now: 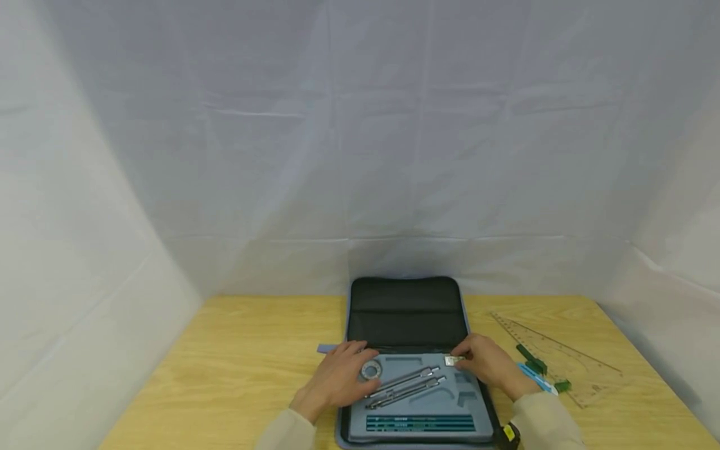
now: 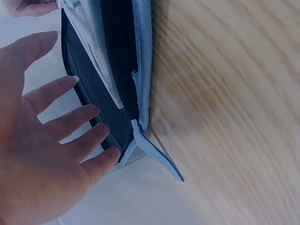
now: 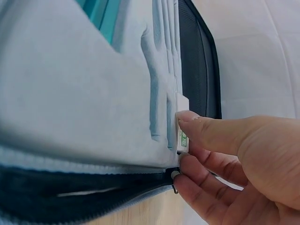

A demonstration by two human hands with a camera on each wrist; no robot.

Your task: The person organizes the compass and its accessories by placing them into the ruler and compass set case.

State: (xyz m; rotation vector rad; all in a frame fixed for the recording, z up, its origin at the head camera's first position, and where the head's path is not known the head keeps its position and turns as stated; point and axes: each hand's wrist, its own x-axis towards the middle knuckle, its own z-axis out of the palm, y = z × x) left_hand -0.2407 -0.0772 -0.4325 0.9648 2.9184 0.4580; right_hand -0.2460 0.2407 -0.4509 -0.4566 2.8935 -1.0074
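An unzipped case [image 1: 407, 312] lies on the table with a grey-blue moulded tray [image 1: 478, 412] inside. My right hand [image 1: 492, 365] pinches a small white block with green print [image 3: 183, 136] between thumb and fingers at the tray's upper right corner. Over the tray's left edge is my left hand [image 1: 337, 378], fingers spread and relaxed, beside a round ring-shaped piece [image 1: 371, 369]; contact is unclear. Two metal compasses [image 1: 405, 387] lie slanted across the tray. Dark green pencils [image 1: 419, 424] fill its lower slot. In the left wrist view the left hand [image 2: 51, 126] holds nothing.
Clear set squares [image 1: 590, 369] lie on the table to the right, with green pieces [image 1: 531, 359] and a light blue item [image 1: 537, 377] near them. A black and yellow object [image 1: 509, 432] sits at the case's lower right corner. White sheeting surrounds the table.
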